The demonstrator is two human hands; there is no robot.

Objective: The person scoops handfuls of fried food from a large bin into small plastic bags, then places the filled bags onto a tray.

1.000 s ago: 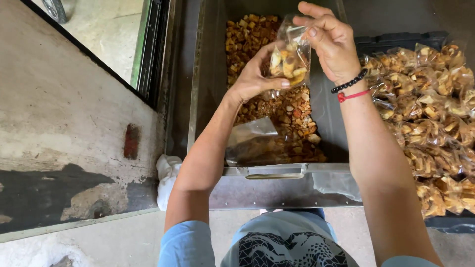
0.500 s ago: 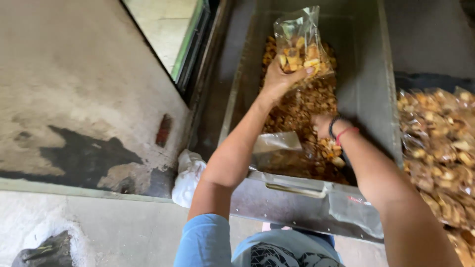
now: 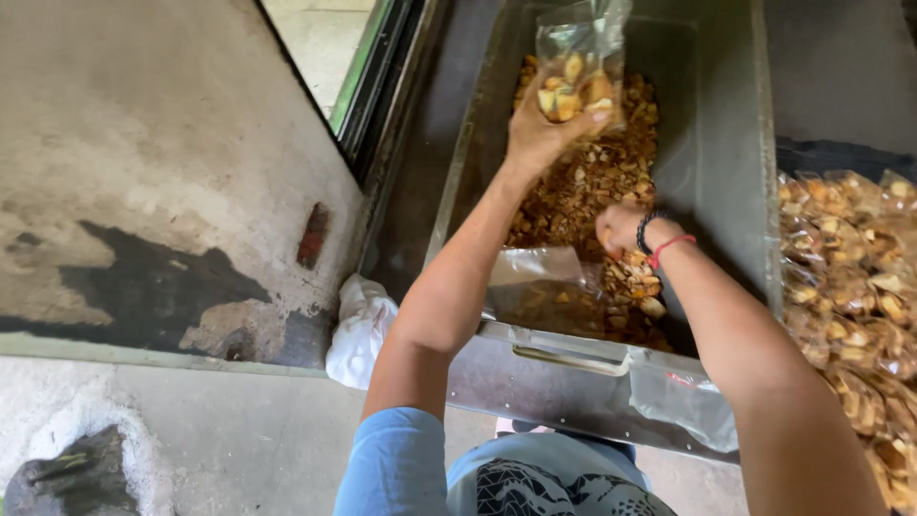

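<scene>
My left hand (image 3: 541, 131) holds up a clear plastic bag (image 3: 580, 57) partly filled with golden fried snack pieces, above a long metal tub (image 3: 726, 182). The tub holds a heap of loose brown snack pieces (image 3: 592, 191). My right hand (image 3: 623, 229), with a black and a red band on the wrist, is down in that heap, fingers curled around pieces. Whether it holds any is hidden by the hand itself.
A pile of filled clear snack bags (image 3: 850, 287) lies to the right of the tub. Empty plastic bags (image 3: 540, 277) drape inside the tub's near end and over its rim. A white crumpled bag (image 3: 358, 325) lies on the concrete floor at left, beside a doorway frame.
My right hand left the bag's mouth and dropped into the heap of snacks. My left hand kept the bag raised; the view shifted so the tub sits further right.
</scene>
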